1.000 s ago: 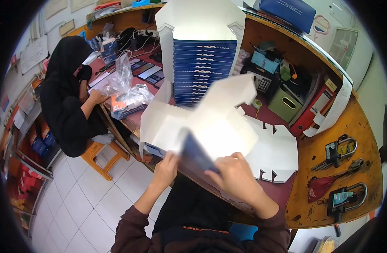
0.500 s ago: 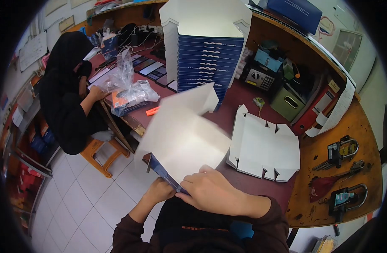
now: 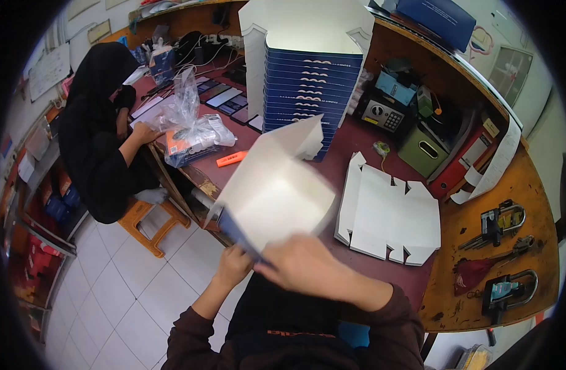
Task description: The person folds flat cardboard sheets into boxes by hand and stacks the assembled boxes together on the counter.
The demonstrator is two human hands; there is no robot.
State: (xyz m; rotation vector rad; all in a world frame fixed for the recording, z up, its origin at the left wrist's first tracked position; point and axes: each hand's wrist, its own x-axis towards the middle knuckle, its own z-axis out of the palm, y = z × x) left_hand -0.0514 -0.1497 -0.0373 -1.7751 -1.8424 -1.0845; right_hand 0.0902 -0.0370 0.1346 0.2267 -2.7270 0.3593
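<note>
A partly folded cardboard box (image 3: 281,200), white inside and blue outside, is held tilted over the table's near edge. My left hand (image 3: 235,265) is closed on its blue near wall at the lower left corner. Blurred by motion, my right hand (image 3: 302,262) grips the same near wall a little further right, thumb outside and fingers over the rim. A white flap stands up at the box's far side. Right of the box lie flat white cardboard blanks (image 3: 390,213) with notched edges. Behind it rises a tall stack of blue boxes (image 3: 304,92), the top one open.
A co-worker in black (image 3: 101,135) sits at the left, one hand by a plastic bag (image 3: 193,132). An orange marker (image 3: 232,159) and several phones lie nearby. At the right are a small safe (image 3: 381,114), a green box (image 3: 421,151), a red binder (image 3: 452,166) and padlocks (image 3: 508,290).
The box has turned and its walls stand more upright. Both hands have risen slightly, and the right hand has shifted along the near wall. The view has moved a little.
</note>
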